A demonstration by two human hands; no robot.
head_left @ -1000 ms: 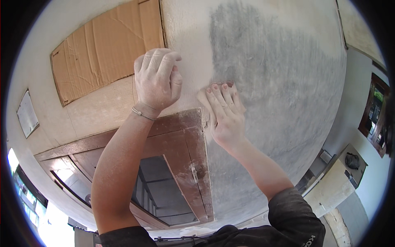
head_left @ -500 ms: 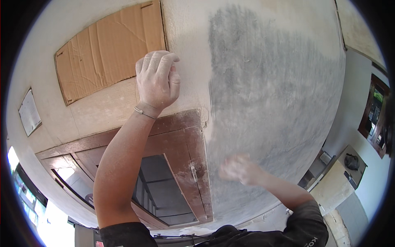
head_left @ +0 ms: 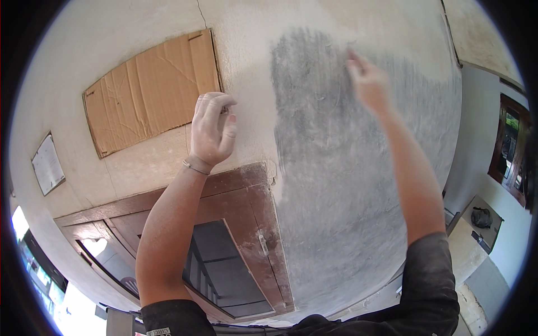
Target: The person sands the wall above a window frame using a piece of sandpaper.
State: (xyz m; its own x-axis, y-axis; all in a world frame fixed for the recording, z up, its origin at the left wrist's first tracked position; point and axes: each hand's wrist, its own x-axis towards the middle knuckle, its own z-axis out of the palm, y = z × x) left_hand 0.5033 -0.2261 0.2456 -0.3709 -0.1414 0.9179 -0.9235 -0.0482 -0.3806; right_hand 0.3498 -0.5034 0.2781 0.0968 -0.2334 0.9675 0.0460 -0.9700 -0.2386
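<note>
My left hand (head_left: 214, 129), coated in pale dust, is raised at the lower right corner of a brown cardboard sheet (head_left: 151, 89) on the wall. Its fingers are curled over, with the thumb below them. A small dark bit shows in the gap, too little to name. My right hand (head_left: 370, 84) is smeared by motion in front of the upper part of a rough grey patch (head_left: 336, 168) on the cream wall (head_left: 246, 61). Whether that hand grips anything, I cannot make out.
Below my left forearm is a brown wooden door frame (head_left: 235, 179) with a glass pane (head_left: 224, 269). A white sheet in a frame (head_left: 48, 162) hangs at the far left. On the right are a window (head_left: 509, 148) and a table with a black bag (head_left: 481, 217).
My right hand has swept from low on the grey patch up to its upper part, the arm now stretched upward. My left hand stays by the cardboard, its thumb further from the fingers. The view has shifted slightly.
</note>
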